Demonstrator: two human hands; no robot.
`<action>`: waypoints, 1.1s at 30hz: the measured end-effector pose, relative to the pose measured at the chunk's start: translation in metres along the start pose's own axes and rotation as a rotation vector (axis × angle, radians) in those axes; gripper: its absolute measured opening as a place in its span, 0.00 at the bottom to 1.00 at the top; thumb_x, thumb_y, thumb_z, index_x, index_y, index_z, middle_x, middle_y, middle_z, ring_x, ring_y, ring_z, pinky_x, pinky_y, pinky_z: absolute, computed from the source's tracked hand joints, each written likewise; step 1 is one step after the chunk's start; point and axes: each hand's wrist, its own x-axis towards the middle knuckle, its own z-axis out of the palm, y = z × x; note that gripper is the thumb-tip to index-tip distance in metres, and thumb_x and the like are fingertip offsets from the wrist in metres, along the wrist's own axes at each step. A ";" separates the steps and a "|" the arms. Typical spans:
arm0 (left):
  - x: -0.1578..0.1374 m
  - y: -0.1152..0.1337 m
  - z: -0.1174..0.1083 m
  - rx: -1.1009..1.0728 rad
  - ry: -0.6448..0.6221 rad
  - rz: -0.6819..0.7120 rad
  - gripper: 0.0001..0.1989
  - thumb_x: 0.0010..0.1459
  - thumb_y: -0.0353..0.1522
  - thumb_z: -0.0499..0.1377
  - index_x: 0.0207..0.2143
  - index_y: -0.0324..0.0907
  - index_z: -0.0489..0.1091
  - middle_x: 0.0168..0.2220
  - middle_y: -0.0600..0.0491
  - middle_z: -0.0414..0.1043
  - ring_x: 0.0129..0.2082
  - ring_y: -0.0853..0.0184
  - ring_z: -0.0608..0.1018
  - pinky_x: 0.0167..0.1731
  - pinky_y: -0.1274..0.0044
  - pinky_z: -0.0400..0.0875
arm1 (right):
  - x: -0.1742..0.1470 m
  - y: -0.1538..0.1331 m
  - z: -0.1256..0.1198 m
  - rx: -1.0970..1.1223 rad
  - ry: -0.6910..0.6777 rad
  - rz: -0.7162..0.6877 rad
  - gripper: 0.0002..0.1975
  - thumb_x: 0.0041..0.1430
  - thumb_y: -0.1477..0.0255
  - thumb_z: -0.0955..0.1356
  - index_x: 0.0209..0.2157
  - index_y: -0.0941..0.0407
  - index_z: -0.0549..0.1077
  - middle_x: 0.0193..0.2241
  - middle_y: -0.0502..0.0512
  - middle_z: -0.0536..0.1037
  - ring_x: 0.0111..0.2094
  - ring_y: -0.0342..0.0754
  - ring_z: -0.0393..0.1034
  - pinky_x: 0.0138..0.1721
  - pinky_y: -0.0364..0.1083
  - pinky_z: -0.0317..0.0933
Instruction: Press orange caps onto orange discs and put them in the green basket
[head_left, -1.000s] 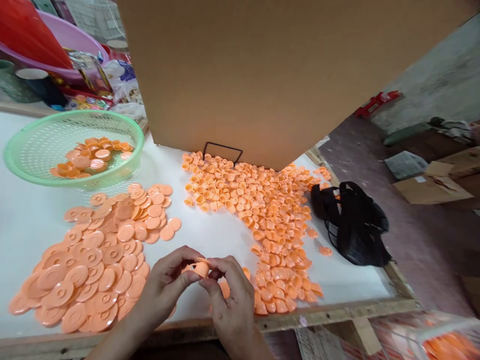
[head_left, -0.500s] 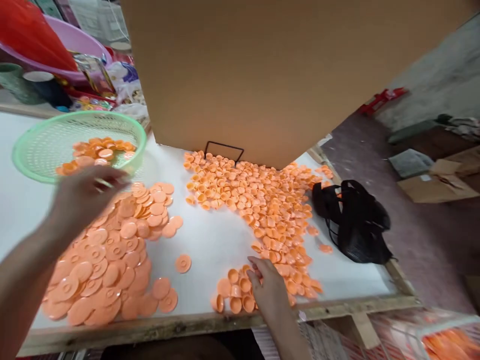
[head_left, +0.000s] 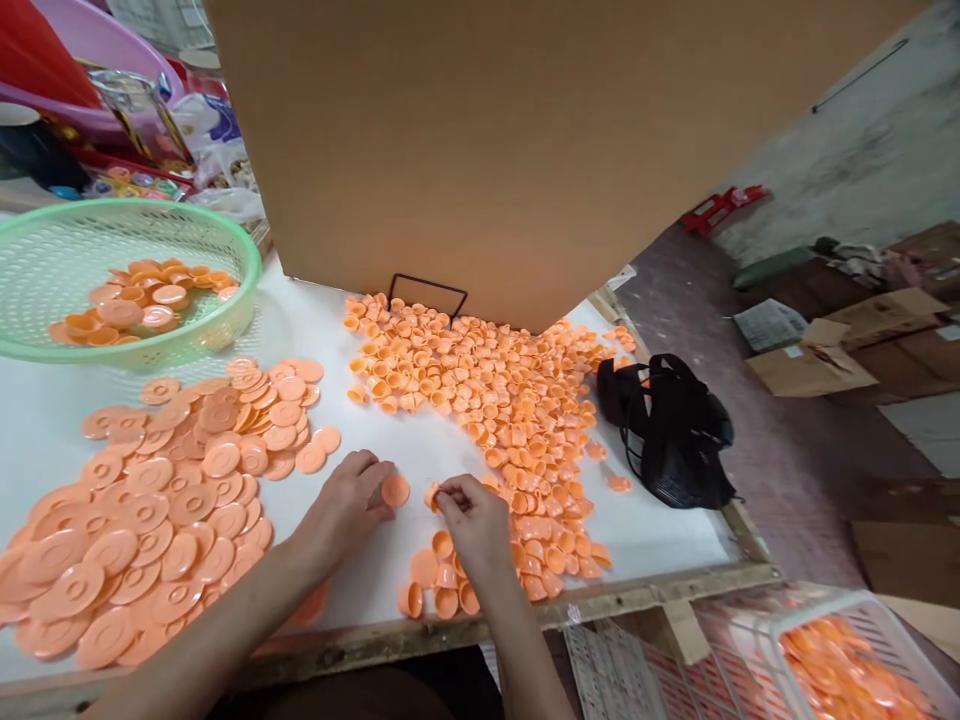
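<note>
My left hand (head_left: 346, 512) pinches a flat orange plastic disc (head_left: 396, 490) at its edge, held over the white tabletop. Close by on the right, the fingers of my right hand (head_left: 478, 515) are closed on a small orange plastic cup (head_left: 432, 497), partly covered by the fingertips. The two pieces are apart, facing each other. Left of my left hand spreads a heap of orange discs (head_left: 150, 510). Beyond and beside my right hand lies a large pile of small orange cups (head_left: 487, 375), with several more cups (head_left: 445, 601) near the table's front edge.
A green mesh basket (head_left: 247, 265) at the left holds orange pieces. A big cardboard box (head_left: 487, 150) stands behind the cups, with a black wire frame (head_left: 427, 283) at its base. A black bag (head_left: 675, 440) lies at the right edge. Below right is a crate (head_left: 780, 640) of orange pieces.
My left hand has come from beside the basket down to the middle and now holds a disc. My right hand has moved up and left with a cup. The view has shifted right.
</note>
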 end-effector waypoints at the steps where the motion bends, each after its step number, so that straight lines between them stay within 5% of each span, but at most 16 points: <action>1: 0.000 -0.001 0.000 -0.018 -0.002 -0.016 0.16 0.49 0.26 0.64 0.42 0.44 0.73 0.43 0.50 0.68 0.41 0.63 0.72 0.40 0.74 0.68 | 0.004 -0.002 0.008 0.001 -0.030 0.005 0.06 0.50 0.69 0.66 0.24 0.55 0.73 0.20 0.48 0.74 0.24 0.46 0.69 0.27 0.42 0.60; 5: -0.003 0.000 0.000 -0.074 -0.012 0.001 0.04 0.52 0.27 0.61 0.31 0.43 0.75 0.34 0.52 0.68 0.34 0.66 0.71 0.34 0.76 0.64 | 0.014 -0.004 0.035 -0.093 -0.098 0.005 0.05 0.49 0.73 0.65 0.22 0.55 0.71 0.17 0.46 0.71 0.21 0.44 0.66 0.24 0.41 0.56; 9: -0.001 0.005 -0.006 -0.200 -0.044 -0.055 0.06 0.54 0.29 0.59 0.33 0.42 0.77 0.31 0.52 0.67 0.31 0.68 0.70 0.31 0.77 0.63 | 0.014 -0.006 0.046 -0.221 -0.120 -0.097 0.06 0.51 0.75 0.64 0.21 0.55 0.68 0.18 0.46 0.70 0.21 0.43 0.65 0.25 0.41 0.53; 13: 0.007 0.012 -0.013 -0.389 -0.110 -0.242 0.08 0.51 0.31 0.59 0.33 0.43 0.76 0.31 0.53 0.72 0.30 0.69 0.73 0.30 0.78 0.65 | 0.014 -0.010 0.044 -0.286 -0.161 -0.147 0.07 0.52 0.77 0.63 0.22 0.54 0.66 0.19 0.46 0.70 0.23 0.43 0.64 0.25 0.40 0.51; 18: 0.013 0.018 -0.012 -0.258 -0.116 -0.464 0.08 0.50 0.33 0.56 0.22 0.42 0.72 0.23 0.55 0.73 0.26 0.68 0.73 0.26 0.78 0.61 | 0.010 -0.021 0.044 -0.431 -0.161 -0.179 0.09 0.55 0.79 0.63 0.22 0.55 0.63 0.20 0.48 0.69 0.23 0.44 0.63 0.26 0.41 0.50; 22: 0.009 0.013 -0.003 -0.278 -0.096 -0.449 0.10 0.52 0.36 0.55 0.22 0.41 0.71 0.22 0.55 0.72 0.25 0.68 0.72 0.25 0.78 0.59 | 0.006 -0.023 0.053 -0.477 -0.110 -0.170 0.08 0.55 0.79 0.63 0.24 0.55 0.66 0.21 0.48 0.70 0.24 0.44 0.64 0.27 0.41 0.52; 27: 0.011 0.020 0.000 -0.184 -0.088 -0.370 0.10 0.50 0.33 0.54 0.20 0.40 0.70 0.22 0.54 0.73 0.25 0.68 0.72 0.25 0.79 0.59 | 0.010 -0.012 0.046 -0.233 -0.147 -0.138 0.08 0.56 0.78 0.64 0.25 0.55 0.72 0.22 0.49 0.74 0.25 0.44 0.68 0.28 0.41 0.59; 30: 0.018 0.012 -0.041 -0.294 0.011 -0.436 0.10 0.50 0.34 0.56 0.24 0.39 0.74 0.18 0.55 0.71 0.22 0.69 0.72 0.24 0.80 0.61 | 0.013 -0.007 0.011 -0.149 -0.145 -0.180 0.08 0.56 0.75 0.65 0.30 0.55 0.77 0.27 0.51 0.77 0.29 0.46 0.71 0.32 0.43 0.64; 33: 0.027 -0.017 -0.126 -0.314 0.489 -0.550 0.15 0.51 0.38 0.60 0.38 0.38 0.76 0.24 0.58 0.73 0.24 0.72 0.74 0.29 0.81 0.67 | 0.012 0.000 -0.029 -0.355 0.050 -0.250 0.13 0.53 0.78 0.66 0.39 0.55 0.77 0.36 0.56 0.76 0.39 0.52 0.70 0.42 0.48 0.65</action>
